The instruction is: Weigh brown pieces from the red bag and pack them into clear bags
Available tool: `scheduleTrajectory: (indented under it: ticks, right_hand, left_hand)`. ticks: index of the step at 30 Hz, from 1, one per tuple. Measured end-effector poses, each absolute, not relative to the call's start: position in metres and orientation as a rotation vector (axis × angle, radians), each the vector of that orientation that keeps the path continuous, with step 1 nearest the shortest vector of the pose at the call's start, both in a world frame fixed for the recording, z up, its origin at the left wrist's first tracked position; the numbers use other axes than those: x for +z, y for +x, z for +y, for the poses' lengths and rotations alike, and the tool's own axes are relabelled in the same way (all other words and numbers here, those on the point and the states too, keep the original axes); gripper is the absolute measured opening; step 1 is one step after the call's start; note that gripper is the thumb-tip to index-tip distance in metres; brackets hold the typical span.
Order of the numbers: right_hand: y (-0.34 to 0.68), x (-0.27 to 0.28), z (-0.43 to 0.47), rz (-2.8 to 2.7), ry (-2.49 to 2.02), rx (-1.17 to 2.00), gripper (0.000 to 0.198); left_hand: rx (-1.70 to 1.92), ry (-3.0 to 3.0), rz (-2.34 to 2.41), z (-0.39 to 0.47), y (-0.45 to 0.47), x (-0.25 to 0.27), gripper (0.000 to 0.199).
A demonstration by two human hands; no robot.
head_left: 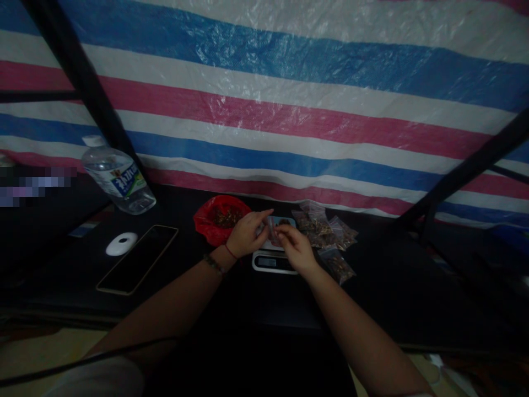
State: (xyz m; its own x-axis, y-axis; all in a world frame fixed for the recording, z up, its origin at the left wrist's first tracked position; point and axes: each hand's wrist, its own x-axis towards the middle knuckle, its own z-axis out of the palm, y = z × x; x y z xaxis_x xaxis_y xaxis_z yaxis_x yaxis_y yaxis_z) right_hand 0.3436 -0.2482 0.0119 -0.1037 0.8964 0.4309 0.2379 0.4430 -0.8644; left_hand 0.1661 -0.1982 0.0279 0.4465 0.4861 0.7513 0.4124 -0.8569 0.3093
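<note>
Above a small digital scale, my left hand and my right hand meet at a small clear zip bag. My left hand pinches one side of its top, with the index finger stretched out past it. The fingertips of my right hand are closed on the other side. Some dark dried bits show at the scale's plate, partly behind my right fingers. Just left of my left hand lies an open red plastic bag with brown dried bits in it. Several filled zip bags are heaped right of the scale.
One filled zip bag lies nearer me, by my right wrist. At left are a phone, a white oval object and a water bottle on the black surface. Striped plastic sheeting hangs behind, between dark metal bars.
</note>
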Motion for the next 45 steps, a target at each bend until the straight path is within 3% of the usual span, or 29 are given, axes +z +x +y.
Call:
scheduleTrajectory:
  ticks: [8,16,20,33,41,45]
  right_hand:
    - [0.339,0.017,-0.247,-1.526,-1.078,0.783,0.018]
    - [0.347,0.013,-0.243,-1.622,-1.141,0.578,0.016]
    - [0.346,0.013,-0.244,-1.650,-1.153,0.665,0.015]
    - [0.354,0.017,-0.240,-1.312,-1.050,0.829,0.017]
    - [0.354,0.020,-0.240,-1.393,-1.148,0.830,0.030]
    - [0.355,0.020,-0.239,-1.412,-1.179,0.807,0.036]
  left_hand:
    - [1.297,2.737,0.732,-0.197,0.166,0.031,0.032]
    - [1.257,2.734,0.733,-0.193,0.156,0.031,0.039]
    - [1.197,2.638,0.713,-0.194,0.156,0.033,0.043]
    - [1.263,1.532,0.742,-0.172,0.159,0.016,0.053]
    - [1.354,1.654,0.810,-0.169,0.160,0.015,0.042]
    - [1.489,2.110,0.932,-0.174,0.148,0.028,0.041]
